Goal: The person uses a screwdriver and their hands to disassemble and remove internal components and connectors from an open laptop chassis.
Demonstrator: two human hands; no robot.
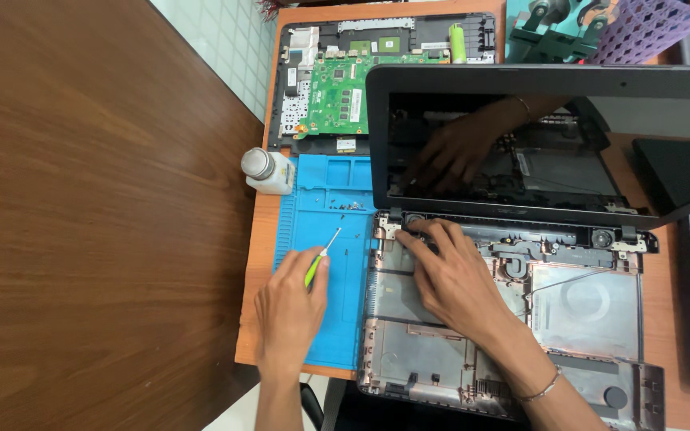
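Screwdriver (323, 254) is pinched in left hand (291, 311) over blue mat (325, 199); right hand (449, 275), fingers spread, is pressed on laptop base (584, 311) nr hinge.

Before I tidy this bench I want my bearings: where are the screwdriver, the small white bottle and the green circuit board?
screwdriver (323, 259), head view, on its green handle just above the left hand.
small white bottle (271, 175), head view, on its white body.
green circuit board (337, 92), head view, on the board's middle.
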